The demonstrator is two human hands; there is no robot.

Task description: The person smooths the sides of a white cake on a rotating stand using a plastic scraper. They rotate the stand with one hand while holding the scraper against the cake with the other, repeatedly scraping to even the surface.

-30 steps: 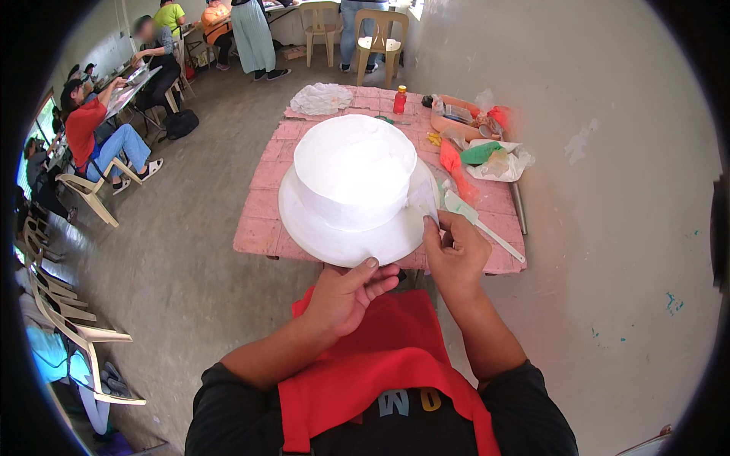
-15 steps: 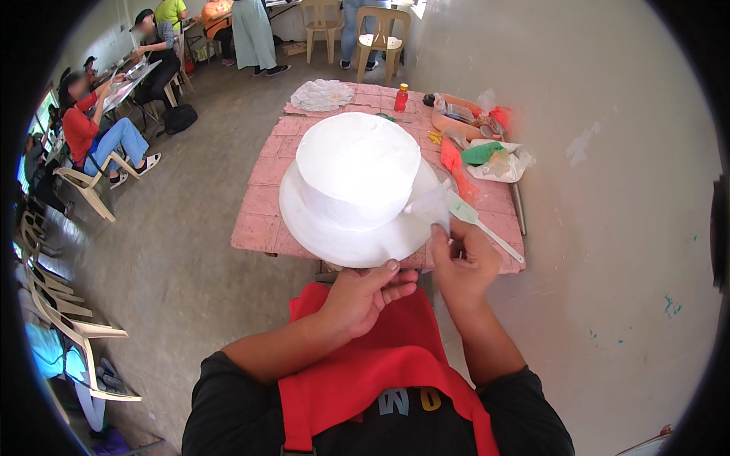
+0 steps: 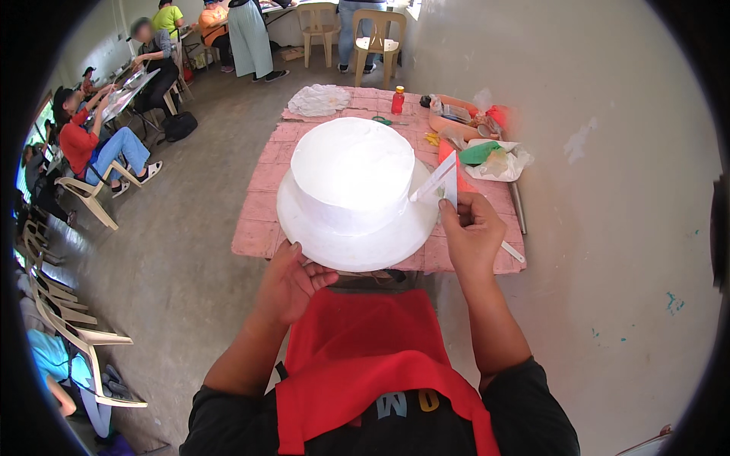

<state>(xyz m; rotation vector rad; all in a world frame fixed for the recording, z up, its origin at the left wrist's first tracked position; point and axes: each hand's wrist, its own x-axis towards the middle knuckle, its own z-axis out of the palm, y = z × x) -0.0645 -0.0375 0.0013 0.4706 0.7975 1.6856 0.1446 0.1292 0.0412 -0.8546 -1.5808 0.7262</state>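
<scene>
A round cake (image 3: 353,163) covered in smooth white icing stands on a white turntable (image 3: 346,254). At the turntable's near left rim is my left hand (image 3: 289,285), its thumb on the edge and its fingers loosely bent below. My right hand (image 3: 473,232) pinches a thin, flat white scraper (image 3: 449,182) at the right of the cake. The scraper is tilted, with its pointed end close to the cake's side; whether it touches the icing I cannot tell. Behind my right hand lies a pale spatula, of which mostly the handle (image 3: 514,252) shows.
The turntable sits on a pink-covered table (image 3: 255,228) beside a grey wall (image 3: 608,228). Crumpled white paper (image 3: 319,100), a small red bottle (image 3: 398,100), an orange tray (image 3: 449,121) and colored icing bags (image 3: 480,153) lie farther back. People and chairs are off to the left.
My left hand has moved leftward along the turntable's rim. My right hand has risen slightly, and the scraper now shows more upright beside the cake, hiding the spatula's head.
</scene>
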